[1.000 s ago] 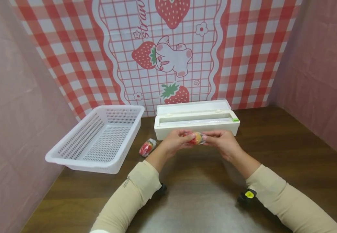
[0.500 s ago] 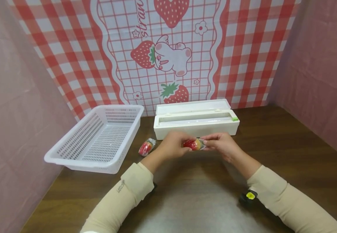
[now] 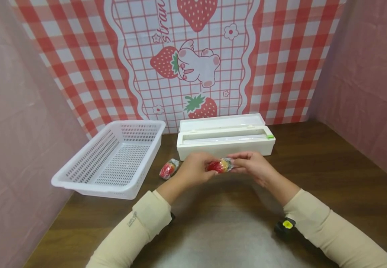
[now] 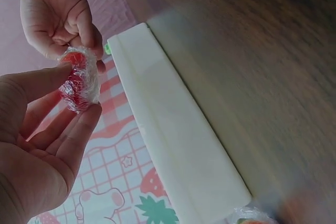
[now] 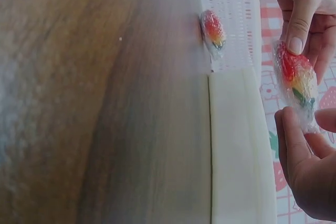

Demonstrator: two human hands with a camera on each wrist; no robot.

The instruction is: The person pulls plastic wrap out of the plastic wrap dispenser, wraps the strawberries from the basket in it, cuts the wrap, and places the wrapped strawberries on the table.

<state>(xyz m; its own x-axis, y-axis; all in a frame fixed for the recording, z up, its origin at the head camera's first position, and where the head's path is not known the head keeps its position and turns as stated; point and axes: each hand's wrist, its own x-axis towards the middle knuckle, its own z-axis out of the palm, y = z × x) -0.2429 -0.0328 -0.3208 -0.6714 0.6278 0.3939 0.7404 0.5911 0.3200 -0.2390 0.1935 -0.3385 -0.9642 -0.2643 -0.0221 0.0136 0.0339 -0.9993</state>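
Between my hands, in front of the white box, is a strawberry (image 3: 218, 166) wrapped in clear cling film, red shading to yellow with green leaves. My left hand (image 3: 194, 168) grips its red end between thumb and fingers. With its fingertips my right hand (image 3: 254, 166) pinches the film at the leafy end, as the right wrist view shows. A second film-wrapped strawberry (image 3: 168, 169) lies on the table beside my left forearm. The white cling film box (image 3: 225, 149) stands behind my hands, lid raised, with a roll (image 3: 225, 140) inside.
A white perforated plastic basket (image 3: 131, 186) stands on the left of the brown wooden table (image 3: 317, 167). A green tab (image 3: 270, 136) sits at the box's right end. A red checked strawberry cloth (image 3: 280, 74) hangs behind, with pink cloth at both sides.
My left hand has turned over the strawberry, its back now more towards the head camera. Both hands have come slightly lower and nearer with the strawberry. The other things stay put.
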